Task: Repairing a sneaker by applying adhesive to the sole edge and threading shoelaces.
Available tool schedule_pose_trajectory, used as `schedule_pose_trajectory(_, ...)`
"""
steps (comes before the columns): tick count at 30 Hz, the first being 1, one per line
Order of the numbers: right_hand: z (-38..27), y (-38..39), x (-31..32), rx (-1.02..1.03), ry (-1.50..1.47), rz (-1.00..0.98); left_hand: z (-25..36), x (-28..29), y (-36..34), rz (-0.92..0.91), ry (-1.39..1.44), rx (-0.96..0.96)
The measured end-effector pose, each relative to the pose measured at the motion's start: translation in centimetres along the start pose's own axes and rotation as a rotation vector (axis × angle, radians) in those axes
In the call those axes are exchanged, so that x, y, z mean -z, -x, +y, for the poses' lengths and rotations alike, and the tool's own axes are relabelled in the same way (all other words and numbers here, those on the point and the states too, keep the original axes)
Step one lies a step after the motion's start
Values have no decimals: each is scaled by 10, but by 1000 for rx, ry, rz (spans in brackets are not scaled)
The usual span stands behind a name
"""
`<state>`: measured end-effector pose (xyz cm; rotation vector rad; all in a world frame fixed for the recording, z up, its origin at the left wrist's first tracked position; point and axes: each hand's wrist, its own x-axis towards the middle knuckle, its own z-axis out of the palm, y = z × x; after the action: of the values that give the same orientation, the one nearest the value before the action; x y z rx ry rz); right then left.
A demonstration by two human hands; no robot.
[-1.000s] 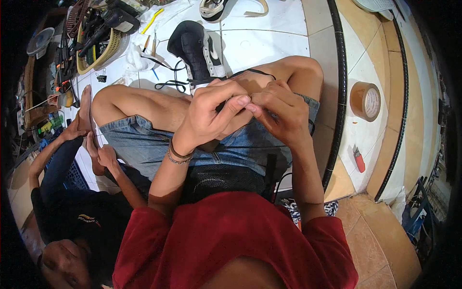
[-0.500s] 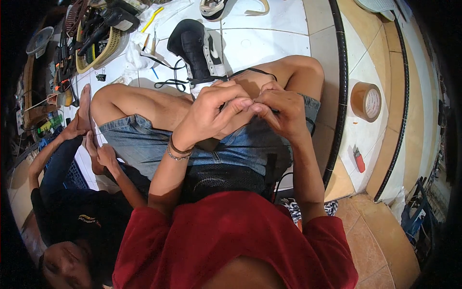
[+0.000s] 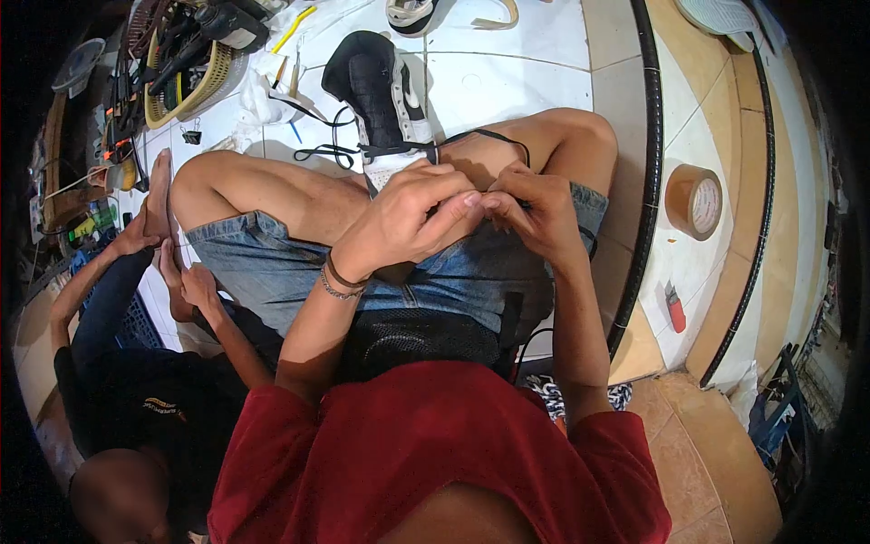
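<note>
My left hand and my right hand meet above my lap, thumb tips almost touching. Each hand is closed in a pinch, and what lies between the fingertips is too small or hidden to make out. Just beyond my left hand is a black and white sneaker, its black tongue spread toward the far side. Its near end disappears behind my left hand. A black shoelace loops out on the sneaker's left, and another black length curves over my leg toward my right hand.
A yellow basket of tools stands far left, near a black binder clip. Brown tape and a red-handled cutter lie right, beyond a black-edged step. Another shoe is at the back. A person sits at left.
The whole view has shifted slightly. My hands stay pinched together in nearly the same place, and the sneaker rests as before.
</note>
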<state>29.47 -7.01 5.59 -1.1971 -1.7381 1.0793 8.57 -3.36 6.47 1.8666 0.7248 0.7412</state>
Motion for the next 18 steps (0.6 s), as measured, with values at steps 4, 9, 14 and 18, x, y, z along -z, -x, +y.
schedule_pose_trajectory(4,-1,-3,-7,-175,-146,68,-9,5,-1,20,-131,-8)
schedule_pose_trajectory(9,-1,-24,1,-1,179,70,-23,10,6,119,-57,175)
schedule_pose_trajectory(14,31,-53,-22,-31,58,212,-45,32,7,445,-174,410)
schedule_pose_trajectory(18,49,-65,-39,59,255,22,-52,30,12,397,-224,493)
